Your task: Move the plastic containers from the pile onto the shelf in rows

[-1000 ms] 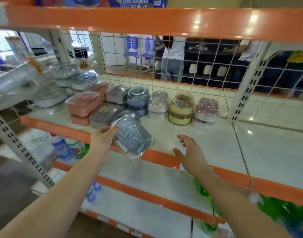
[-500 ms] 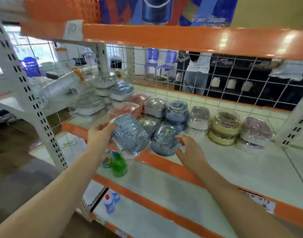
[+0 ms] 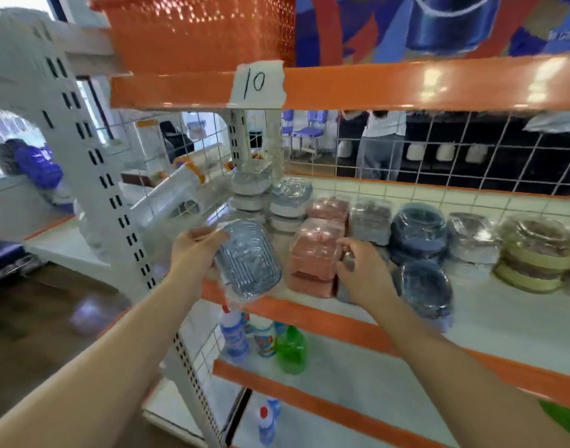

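Blue container (image 3: 248, 260) clasped in left hand (image 3: 193, 253); right hand (image 3: 364, 273) open, touching pink container (image 3: 316, 253).

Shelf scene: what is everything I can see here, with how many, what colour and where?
Blue oval container: one, wrapped, held before the shelf edge.
Pink containers: two stacks, middle shelf, one behind the other.
Dark blue round containers: two stacks, right of the pink ones.
Clear containers: several, back row.
Yellow container: one stack, far right.
White-blue stacks: a few, back left.
Bottles: several, blue, white and green, lower shelf.
Orange basket: one, top shelf.
Label "10": one, white, on the orange beam.
Left hand: grips the blue oval container.
Right hand: open, at the front pink stack.
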